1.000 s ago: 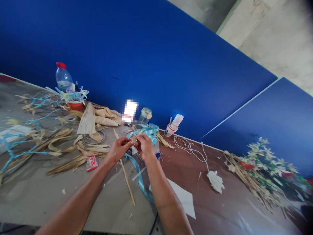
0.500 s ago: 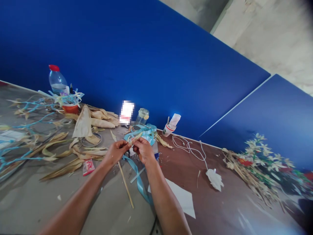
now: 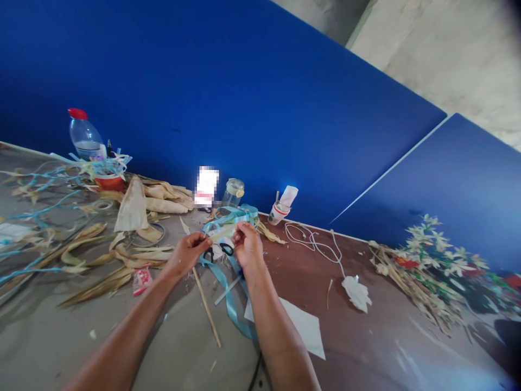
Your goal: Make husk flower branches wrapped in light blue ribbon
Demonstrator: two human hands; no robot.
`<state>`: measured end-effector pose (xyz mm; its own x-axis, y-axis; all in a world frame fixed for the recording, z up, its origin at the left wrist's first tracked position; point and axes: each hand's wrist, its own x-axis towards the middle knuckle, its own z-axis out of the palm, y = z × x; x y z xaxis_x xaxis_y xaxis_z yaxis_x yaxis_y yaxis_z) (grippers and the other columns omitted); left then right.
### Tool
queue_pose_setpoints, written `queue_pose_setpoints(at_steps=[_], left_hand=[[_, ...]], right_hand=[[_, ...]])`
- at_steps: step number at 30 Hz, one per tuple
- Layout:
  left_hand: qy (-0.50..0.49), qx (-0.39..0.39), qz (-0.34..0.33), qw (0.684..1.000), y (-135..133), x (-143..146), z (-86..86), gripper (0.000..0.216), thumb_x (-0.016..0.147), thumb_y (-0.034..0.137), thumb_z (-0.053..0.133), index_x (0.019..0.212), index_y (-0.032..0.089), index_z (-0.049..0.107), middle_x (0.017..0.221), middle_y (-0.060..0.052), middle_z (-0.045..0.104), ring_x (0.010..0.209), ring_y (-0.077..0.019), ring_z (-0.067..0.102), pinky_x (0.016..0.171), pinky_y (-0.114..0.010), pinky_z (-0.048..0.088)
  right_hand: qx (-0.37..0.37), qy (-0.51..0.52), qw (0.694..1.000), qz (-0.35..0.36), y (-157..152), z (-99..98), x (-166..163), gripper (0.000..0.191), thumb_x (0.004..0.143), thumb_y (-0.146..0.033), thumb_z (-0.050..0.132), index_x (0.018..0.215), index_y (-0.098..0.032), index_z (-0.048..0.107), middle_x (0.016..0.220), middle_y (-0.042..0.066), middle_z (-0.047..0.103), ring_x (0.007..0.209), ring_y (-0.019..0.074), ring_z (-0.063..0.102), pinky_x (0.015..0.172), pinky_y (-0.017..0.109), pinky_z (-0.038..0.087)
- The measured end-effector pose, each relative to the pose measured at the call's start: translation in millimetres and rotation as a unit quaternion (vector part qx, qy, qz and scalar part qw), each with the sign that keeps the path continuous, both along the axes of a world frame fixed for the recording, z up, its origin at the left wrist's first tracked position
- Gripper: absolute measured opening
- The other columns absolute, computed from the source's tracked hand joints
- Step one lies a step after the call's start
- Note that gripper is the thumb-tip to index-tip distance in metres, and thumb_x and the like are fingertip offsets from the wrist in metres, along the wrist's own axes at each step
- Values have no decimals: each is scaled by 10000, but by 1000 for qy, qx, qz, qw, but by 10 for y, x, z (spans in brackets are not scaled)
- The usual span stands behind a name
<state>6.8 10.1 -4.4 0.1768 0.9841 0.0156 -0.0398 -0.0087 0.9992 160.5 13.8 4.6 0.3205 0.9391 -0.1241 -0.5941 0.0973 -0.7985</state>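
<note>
A narrow pale strip of corn husk point(image 3: 222, 234) is stretched between my two hands. My left hand point(image 3: 190, 252) pinches one end between thumb and fingers. At the other end, my right hand point(image 3: 248, 245) has its fingertips closed on the strip. Just below it lie scissors point(image 3: 227, 248) with dark handle loops, their blades not clearly visible. Light blue ribbon point(image 3: 231, 304) is looped behind the hands and trails down the table beside my right forearm. A thin straw-coloured stick point(image 3: 207, 308) lies to the right of my left forearm.
Dried husks point(image 3: 97, 282) and blue-wrapped stems point(image 3: 38, 209) spread leftward, near a red-capped bottle point(image 3: 84, 136). A glass jar point(image 3: 233, 191), paper cup point(image 3: 278, 213) and white cable point(image 3: 313, 244) sit along the blue partition point(image 3: 244, 108). White paper point(image 3: 303, 326) and a flower bundle point(image 3: 435, 252) lie rightward.
My hands have moved apart, drawing the husk strip out between them; the scissor handles now show beneath. The view has shifted slightly.
</note>
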Motion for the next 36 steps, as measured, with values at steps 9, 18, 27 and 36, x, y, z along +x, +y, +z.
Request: queue_pose_setpoints(at_steps=[9, 18, 27, 36], left_hand=[[-47, 22, 44, 998, 89, -99, -156, 310, 664, 446, 654, 622, 158, 547, 480, 62, 402, 447, -66, 337, 437, -205, 234], [-72, 21, 70, 995, 157, -122, -244, 331, 669, 464, 652, 610, 158, 541, 462, 67, 388, 412, -54, 312, 409, -207, 201], [-87, -18, 76, 993, 118, -78, -186, 354, 577, 442, 720, 664, 145, 546, 485, 73, 436, 412, -41, 324, 408, -186, 204], [-88, -30, 93, 991, 113, -72, -174, 389, 548, 405, 730, 807, 128, 643, 493, 67, 466, 403, -49, 344, 412, -197, 220]], right_hand=[[-43, -349, 936, 15, -21, -42, 48, 371, 751, -429, 520, 489, -189, 413, 469, -58, 403, 431, 76, 353, 456, 217, 295], [-85, -756, 644, 81, -98, -195, -95, 279, 800, -291, 537, 1043, -170, 601, 1046, 102, 595, 874, 183, 579, 784, 288, 420], [-120, -858, 484, 121, -198, -289, -229, 453, 796, -520, 506, 1079, -170, 562, 1107, 141, 551, 1044, 269, 520, 858, 399, 383], [-147, -853, 481, 137, -178, -339, -288, 491, 782, -524, 519, 1118, -166, 537, 1098, 149, 570, 989, 277, 576, 831, 417, 407]])
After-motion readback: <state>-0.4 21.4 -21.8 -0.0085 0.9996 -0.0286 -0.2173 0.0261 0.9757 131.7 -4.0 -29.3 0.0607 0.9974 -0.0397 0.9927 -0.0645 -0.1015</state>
